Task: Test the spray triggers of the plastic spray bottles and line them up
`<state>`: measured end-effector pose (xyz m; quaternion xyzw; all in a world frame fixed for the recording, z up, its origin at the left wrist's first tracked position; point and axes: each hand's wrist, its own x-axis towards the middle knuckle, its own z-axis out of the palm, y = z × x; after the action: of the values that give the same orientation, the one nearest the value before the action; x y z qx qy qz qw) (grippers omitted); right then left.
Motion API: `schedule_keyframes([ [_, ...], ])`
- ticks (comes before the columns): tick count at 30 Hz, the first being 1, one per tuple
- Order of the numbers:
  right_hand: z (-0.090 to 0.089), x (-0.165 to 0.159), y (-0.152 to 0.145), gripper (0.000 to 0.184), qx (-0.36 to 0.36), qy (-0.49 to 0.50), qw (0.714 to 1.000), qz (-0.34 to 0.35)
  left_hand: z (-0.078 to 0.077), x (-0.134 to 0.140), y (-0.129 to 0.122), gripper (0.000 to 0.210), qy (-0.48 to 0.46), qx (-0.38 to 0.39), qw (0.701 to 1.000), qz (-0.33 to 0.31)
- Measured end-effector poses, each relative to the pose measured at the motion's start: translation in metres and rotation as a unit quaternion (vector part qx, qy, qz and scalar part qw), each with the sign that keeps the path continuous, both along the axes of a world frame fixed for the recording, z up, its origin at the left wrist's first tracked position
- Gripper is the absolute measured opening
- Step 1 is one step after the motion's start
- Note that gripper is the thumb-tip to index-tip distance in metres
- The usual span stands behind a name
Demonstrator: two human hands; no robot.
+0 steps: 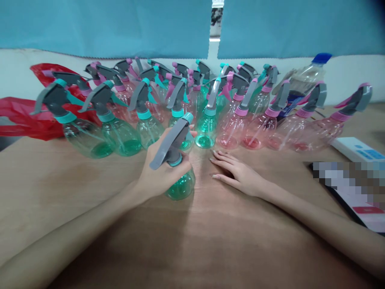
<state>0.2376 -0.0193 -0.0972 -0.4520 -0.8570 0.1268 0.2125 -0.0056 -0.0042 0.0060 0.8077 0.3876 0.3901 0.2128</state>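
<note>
My left hand [156, 172] is wrapped round the neck of a green spray bottle [180, 186] with a grey trigger head and a teal collar. The bottle is upright on the table, or very close to it; I cannot tell which. To the right, my right hand [237, 174] lies on the wooden table with fingers stretched out and nothing in it. Beyond both hands stand several rows of spray bottles. Green ones, such as a green bottle [206, 130], fill the front left and middle; pink ones, such as a pink bottle [231, 130], fill the front right.
A red plastic bag [27, 120] lies at the left. A large clear bottle with a blue cap [321, 59] stands at the back right. On the right are a white box [350, 146] and a dark-edged tablet or phone [345, 200]. Blue cloth [105, 28] covers the wall behind.
</note>
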Motion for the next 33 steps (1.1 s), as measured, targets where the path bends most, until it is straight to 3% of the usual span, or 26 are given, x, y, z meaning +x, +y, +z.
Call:
schedule_keyframes([
  [6,-0.0002,0.0005,-0.0001,0.056,-0.004,0.003,1.000,-0.001,0.0049,0.0037,0.0000,0.042,-0.018,0.013,1.000,0.003],
  [12,0.0007,0.0002,-0.0002,0.057,-0.005,-0.001,1.000,-0.002,0.0059,0.0030,-0.0009,0.027,-0.040,-0.008,0.999,-0.011],
  [21,0.0004,0.0003,0.0002,0.057,-0.003,-0.003,1.000,0.001,0.0060,0.0042,-0.0015,0.028,-0.076,-0.026,0.997,-0.018],
  [28,0.0002,0.0000,-0.0001,0.055,-0.005,0.007,1.000,-0.002,0.0048,0.0019,0.0008,0.039,-0.024,-0.005,1.000,-0.020],
  [33,0.0003,0.0000,-0.0004,0.054,0.001,0.016,1.000,0.001,-0.0021,0.0033,-0.0008,0.042,0.011,-0.006,0.999,0.036],
])
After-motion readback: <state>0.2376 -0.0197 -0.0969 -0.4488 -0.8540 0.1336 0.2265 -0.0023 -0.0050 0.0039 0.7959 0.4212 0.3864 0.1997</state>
